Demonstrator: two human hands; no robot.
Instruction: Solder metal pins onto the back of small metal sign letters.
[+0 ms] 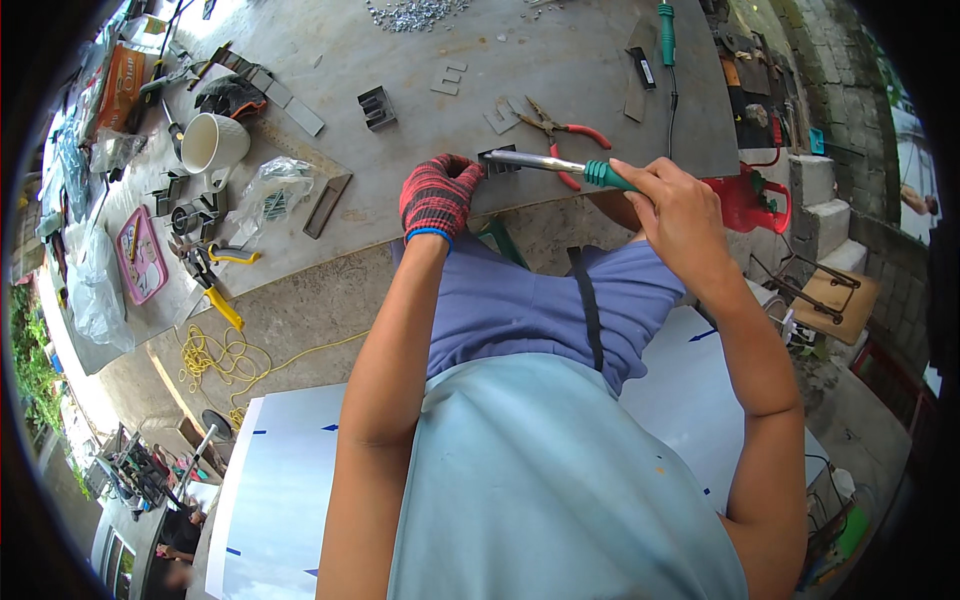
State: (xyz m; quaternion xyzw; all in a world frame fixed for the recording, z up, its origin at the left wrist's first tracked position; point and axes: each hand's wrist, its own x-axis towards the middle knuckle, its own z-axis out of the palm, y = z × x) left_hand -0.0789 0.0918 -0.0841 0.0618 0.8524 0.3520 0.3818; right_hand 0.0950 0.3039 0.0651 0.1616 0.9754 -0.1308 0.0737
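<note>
Bench of grey metal ends just below the hands, its near edge running beside the lap and its right edge well beyond the tool work. Open room lies on the bare metal between the hands and the pile of small silver pieces at the far side; the left side is crowded with things. The gloved left hand, at the near edge, has its fingers curled closed at the left end of a dark slotted part. The bare right hand has its fingers wrapped round the handle of a green-handled tool, whose metal shaft points left and lies over the part; whether the tip touches it, I cannot tell. Counted on the metal: one pair of red-handled pliers just beyond the shaft, one loose dark slotted block, two flat comb-shaped pieces, one nearer and one farther, one corded green-handled tool near the right edge, one dark rectangular frame, one white mug, one pink tray and one yellow-handled cutter
</note>
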